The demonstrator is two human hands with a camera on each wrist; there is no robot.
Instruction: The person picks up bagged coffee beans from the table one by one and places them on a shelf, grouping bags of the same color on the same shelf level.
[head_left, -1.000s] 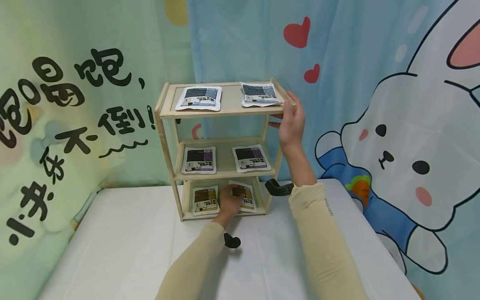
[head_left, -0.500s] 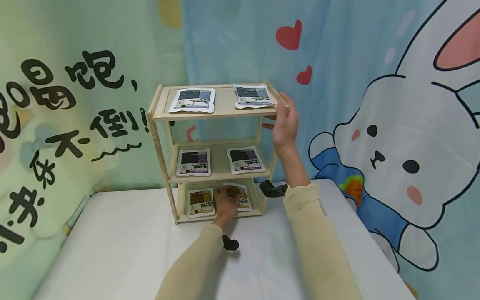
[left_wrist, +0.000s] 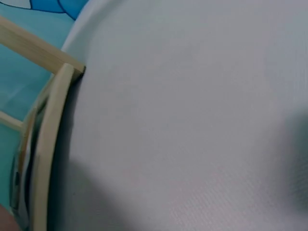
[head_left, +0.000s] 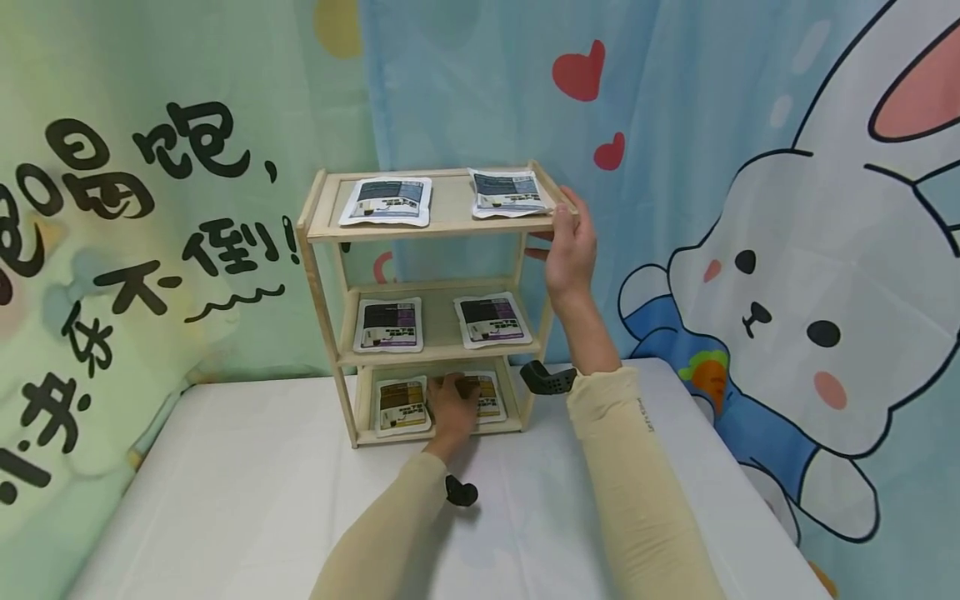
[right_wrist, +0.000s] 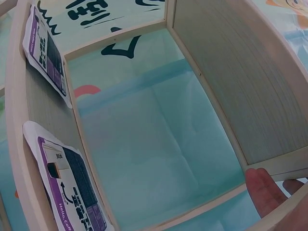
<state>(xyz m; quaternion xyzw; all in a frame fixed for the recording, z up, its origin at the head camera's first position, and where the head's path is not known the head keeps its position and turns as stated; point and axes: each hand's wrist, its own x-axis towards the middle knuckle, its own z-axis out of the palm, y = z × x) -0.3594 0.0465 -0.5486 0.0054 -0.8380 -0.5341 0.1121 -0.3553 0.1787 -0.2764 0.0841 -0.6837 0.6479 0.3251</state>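
Observation:
A three-tier wooden shelf rack stands on the table, with two flat pouches on each tier. My left hand reaches onto the bottom tier, over the left part of the right yellow-and-brown pouch; its fingertip contact is unclear. Beside it, on the left, lies another yellow-and-brown pouch. My right hand grips the right end of the top tier, thumb above and fingers below. In the right wrist view, fingers show at the rack's edge. The left wrist view mostly shows tablecloth.
Two blue-labelled pouches lie on the top tier, the right one near my right hand. Purple-labelled pouches occupy the middle tier. The white-covered table extends forward of the rack, and a printed curtain hangs behind.
The head view has shifted slightly. On the bottom tier, my left hand's fingers have moved a little left, and the right pouch's back left corner has become hidden. My right hand keeps its grip.

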